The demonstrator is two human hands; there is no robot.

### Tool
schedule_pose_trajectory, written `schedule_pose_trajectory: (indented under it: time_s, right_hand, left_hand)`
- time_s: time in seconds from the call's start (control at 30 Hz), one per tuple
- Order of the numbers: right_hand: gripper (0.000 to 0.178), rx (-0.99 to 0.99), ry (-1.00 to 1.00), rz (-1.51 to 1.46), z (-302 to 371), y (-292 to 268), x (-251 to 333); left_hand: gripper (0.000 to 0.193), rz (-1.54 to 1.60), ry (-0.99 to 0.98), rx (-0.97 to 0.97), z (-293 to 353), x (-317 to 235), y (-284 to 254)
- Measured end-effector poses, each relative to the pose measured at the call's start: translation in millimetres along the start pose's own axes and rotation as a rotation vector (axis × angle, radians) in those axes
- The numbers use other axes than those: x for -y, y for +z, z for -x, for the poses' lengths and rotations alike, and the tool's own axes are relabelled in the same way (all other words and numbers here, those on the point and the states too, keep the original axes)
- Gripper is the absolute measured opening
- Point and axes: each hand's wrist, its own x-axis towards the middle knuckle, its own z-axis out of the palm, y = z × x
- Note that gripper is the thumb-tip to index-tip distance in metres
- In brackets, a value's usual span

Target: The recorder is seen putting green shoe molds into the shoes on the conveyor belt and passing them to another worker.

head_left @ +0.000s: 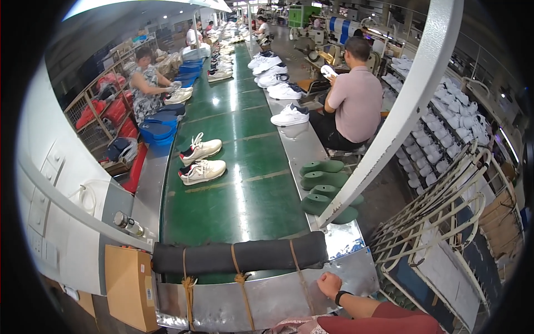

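Note:
My right hand (330,284), with a dark band at the wrist, rests on the metal end plate (272,298) of a conveyor. Its fingers are curled in and nothing shows in them. Just beyond it lies a black padded roll (222,257), tied across the conveyor's end with brown cords. My left hand is out of the picture. Farther up on the green belt (250,203) stand two cream sneakers (203,172) with laces, side by side and pointing right.
Green shoe lasts (325,181) and white sneakers (289,115) line the right ledge, where a seated person (356,100) holds a shoe. Another person (147,83) works at left behind blue trays (157,129). A white post (397,114), metal racks (439,239), a cardboard box (129,286) and a bottle (128,222) stand nearby.

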Motion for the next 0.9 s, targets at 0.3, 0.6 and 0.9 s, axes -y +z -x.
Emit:
schedule_pose_trajectory:
  time_s: [0.3,0.6,0.9]
  right_hand:
    - [0.019,0.052,0.040,0.019,1,-4,4]
    - [0.020,-0.001,0.017,0.018,1,0,3]
    - [0.021,-0.006,0.054,0.033,0,6,-1]
  left_hand:
    - [0.032,-0.179,0.057,0.014,6,0,-10]
    - [0.033,-0.247,0.100,-0.021,19,-28,-18]
    - [0.032,0.132,0.200,0.063,-41,48,3]
